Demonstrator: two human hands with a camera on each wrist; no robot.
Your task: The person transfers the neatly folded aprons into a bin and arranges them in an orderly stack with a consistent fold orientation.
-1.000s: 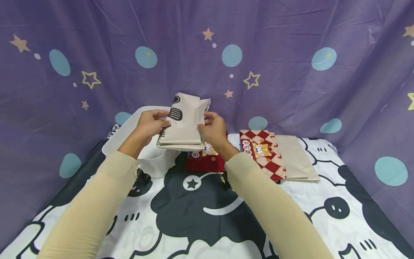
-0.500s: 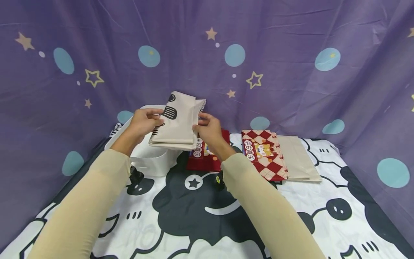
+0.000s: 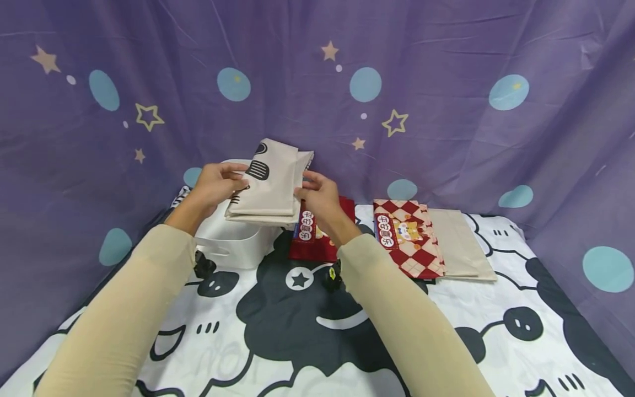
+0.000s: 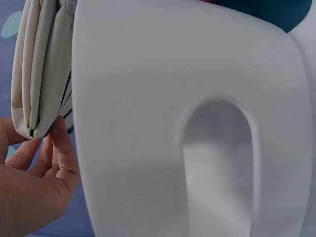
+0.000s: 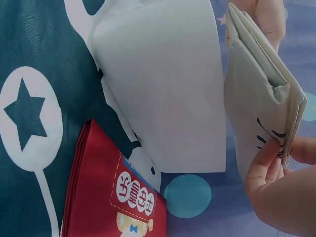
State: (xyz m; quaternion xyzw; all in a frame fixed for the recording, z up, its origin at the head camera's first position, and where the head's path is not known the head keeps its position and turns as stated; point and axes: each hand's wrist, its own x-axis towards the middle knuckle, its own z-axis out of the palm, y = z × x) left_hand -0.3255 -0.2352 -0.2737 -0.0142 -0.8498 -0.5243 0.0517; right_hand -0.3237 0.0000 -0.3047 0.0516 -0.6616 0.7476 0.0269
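Both hands hold up a folded cream cloth [image 3: 275, 190] with black prints, above the white plastic bin [image 3: 238, 248]. The left hand [image 3: 210, 190] pinches its left edge, thumb on the near face. Its right edge is between the thumb and fingers of the right hand [image 3: 322, 204]. In the left wrist view, several folded layers of the cloth [image 4: 39, 69] show beside the bin's wall [image 4: 128, 138]. The right wrist view shows the right hand [image 5: 286, 192] pinching a corner of the cloth. The cloth hides part of the bin's opening.
A folded red cloth [image 3: 307, 251] with a cartoon dog print lies right of the bin. Further right are a folded red-and-cream checked cloth [image 3: 414, 259] and a plain beige folded cloth [image 3: 461, 242]. A purple curtain [image 3: 446, 138] hangs behind the patterned table cover [image 3: 278, 314].
Both hands have carried the folded cream cloth to the left, further over the white bin. The head view has shifted slightly. The other folded cloths stay where they were.
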